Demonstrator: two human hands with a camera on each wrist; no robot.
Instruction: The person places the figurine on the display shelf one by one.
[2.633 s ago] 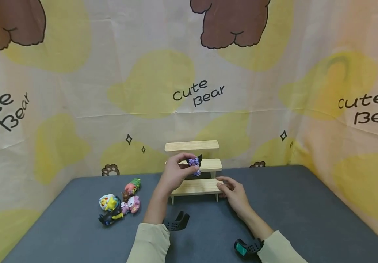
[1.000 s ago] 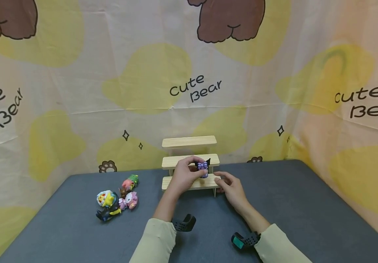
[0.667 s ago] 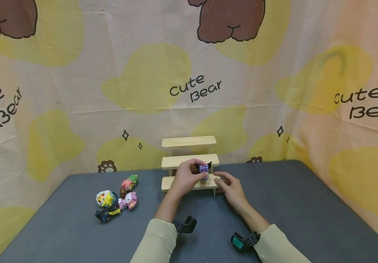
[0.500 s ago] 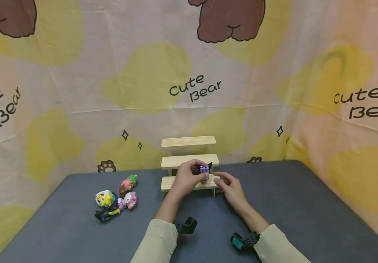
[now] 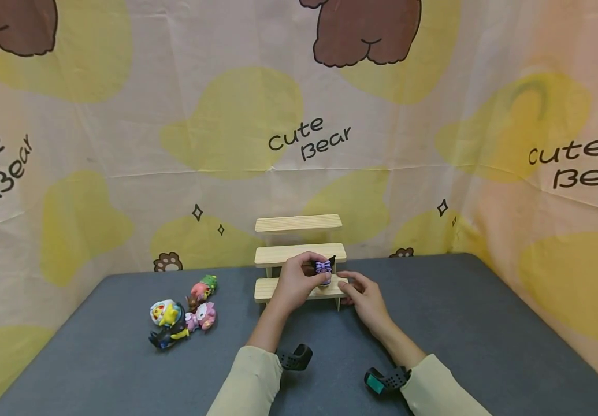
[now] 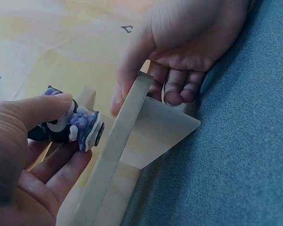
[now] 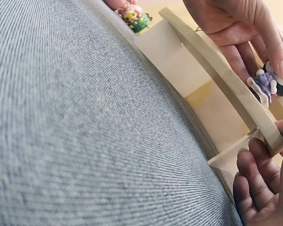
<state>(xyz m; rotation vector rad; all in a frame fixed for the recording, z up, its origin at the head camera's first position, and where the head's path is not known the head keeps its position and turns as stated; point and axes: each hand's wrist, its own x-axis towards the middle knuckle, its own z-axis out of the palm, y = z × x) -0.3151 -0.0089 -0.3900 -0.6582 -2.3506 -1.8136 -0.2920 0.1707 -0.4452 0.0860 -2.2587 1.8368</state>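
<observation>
the left hand (image 5: 296, 283) pinches a purple figurine (image 5: 323, 268) by a wooden shelf (image 5: 283, 255) that the right hand (image 5: 368, 299) grips.

A creased cream fabric backdrop (image 5: 215, 34) wraps the back and both sides, printed with yellow blobs (image 5: 241, 115), cropped brown bears (image 5: 368, 29), outlined sparkles, paw prints (image 5: 167, 262) and slanting black "cute Bear" lettering (image 5: 310, 140). Against it stands a tabletop (image 5: 465, 346) covered in ribbed blue-grey cloth, under soft, diffuse light.

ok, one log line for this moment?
left hand: pinches purple figurine | right hand: grips bottom shelf | other figurines: on table
</observation>
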